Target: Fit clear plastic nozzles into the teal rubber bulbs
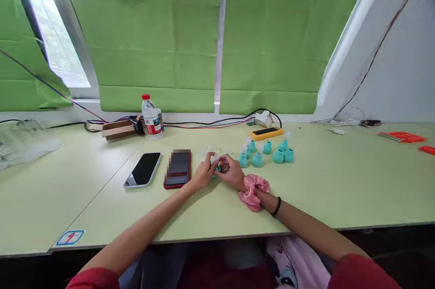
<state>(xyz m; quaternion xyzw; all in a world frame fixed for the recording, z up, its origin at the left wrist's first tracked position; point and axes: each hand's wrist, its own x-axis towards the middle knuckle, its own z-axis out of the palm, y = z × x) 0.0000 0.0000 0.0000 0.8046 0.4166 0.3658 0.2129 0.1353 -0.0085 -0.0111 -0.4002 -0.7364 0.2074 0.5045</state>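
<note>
At the middle of the table my left hand point(203, 174) and my right hand point(233, 174) meet, fingers closed together. Between them is a small teal flask-shaped piece point(218, 168), mostly hidden by the fingers. A translucent white bit point(214, 159) shows at the fingertips above it; whether it is seated in the teal piece I cannot tell. Just right of my hands stand several more teal flask-shaped pieces point(257, 160), some with translucent white tips and some with open necks. Small translucent bits point(212, 148) lie behind my fingers.
Left of my hands lie a phone in a red case point(178, 169) and a pale-cased phone point(143, 170). Behind are a red-capped bottle point(152, 118), a cardboard box point(118, 129), cables and a yellow power strip point(267, 133). Clear plastic bags point(27, 142) sit far left, orange items point(402, 137) far right.
</note>
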